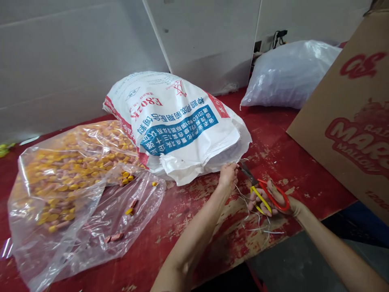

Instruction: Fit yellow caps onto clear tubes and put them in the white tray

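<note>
A white woven sack with red and blue print lies on its side, its near end loose and crumpled. At the lower right corner of that end, my left hand is closed in a pinch on the sack's edge. White string hangs below this hand and trails over the table. My right hand grips scissors with one red and one yellow handle. Their blades point up and left, with the tips close beside my left fingers and the sack's corner. My fingertips partly hide the sack's edge.
A clear plastic bag of yellow and pinkish pieces lies left on the worn red table. A large cardboard box stands at the right. Behind it rests a stuffed translucent bag. Light wall panels rise at the back.
</note>
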Motion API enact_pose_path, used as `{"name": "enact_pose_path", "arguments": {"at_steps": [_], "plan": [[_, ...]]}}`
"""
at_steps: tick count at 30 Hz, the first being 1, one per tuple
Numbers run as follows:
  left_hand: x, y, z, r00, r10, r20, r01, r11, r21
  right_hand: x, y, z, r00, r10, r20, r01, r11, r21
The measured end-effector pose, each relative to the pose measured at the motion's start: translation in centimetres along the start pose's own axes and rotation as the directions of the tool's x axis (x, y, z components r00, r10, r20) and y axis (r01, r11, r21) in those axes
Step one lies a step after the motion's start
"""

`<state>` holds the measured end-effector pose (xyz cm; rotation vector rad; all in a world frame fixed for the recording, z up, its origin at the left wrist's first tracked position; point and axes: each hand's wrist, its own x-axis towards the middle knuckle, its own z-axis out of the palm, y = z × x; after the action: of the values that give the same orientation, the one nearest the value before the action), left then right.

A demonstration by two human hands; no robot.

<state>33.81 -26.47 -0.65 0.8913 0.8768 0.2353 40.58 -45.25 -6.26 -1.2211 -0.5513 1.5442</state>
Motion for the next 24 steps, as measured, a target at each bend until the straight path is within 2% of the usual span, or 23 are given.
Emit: {"name": "enact_pose_path", "arguments": {"at_steps": [2, 6, 10, 16, 20, 22, 24], "plan": [[-0.2, -0.2, 0.1, 1.0, 0.013, 0.006, -0.013, 1.0, 0.01, 0.5, -0.8, 0.2, 0.995, 0.039, 0.095, -0.04, 0.999, 0.01], [-0.5, -0.6, 0.3, 0.999, 0.044, 0.004, -0.044, 0.999, 0.024, 1.5, -2.0, 0.5, 0.992, -0.016, 0.126, 0.005, 0.996, 0.086], [-0.6, -0.9, 0.2, 0.998, 0.067, 0.002, -0.067, 0.997, 0.037, 2.9, -2.4, 0.5, 0.991, -0.023, 0.13, -0.002, 0.981, 0.192], [-0.8, -1.3, -0.1, 0.992, 0.124, -0.007, -0.124, 0.992, 0.031, 4.1, -3.1, 1.4, 0.997, -0.08, -0.016, 0.082, 0.966, 0.247], [-2.3, -1.2, -0.9, 0.992, 0.124, 0.03, -0.123, 0.991, -0.053, 3.0, -3.2, 1.9, 0.988, -0.089, -0.128, 0.112, 0.975, 0.191], [-3.5, -0.9, -1.8, 0.991, 0.119, 0.062, -0.108, 0.982, -0.152, 1.7, -2.9, 2.2, 0.97, -0.145, -0.197, 0.175, 0.974, 0.146], [-4.8, -0.6, -2.8, 0.99, 0.116, 0.086, -0.092, 0.965, -0.247, 0.1, -2.5, 2.6, 0.924, -0.241, -0.296, 0.273, 0.959, 0.072]]}}
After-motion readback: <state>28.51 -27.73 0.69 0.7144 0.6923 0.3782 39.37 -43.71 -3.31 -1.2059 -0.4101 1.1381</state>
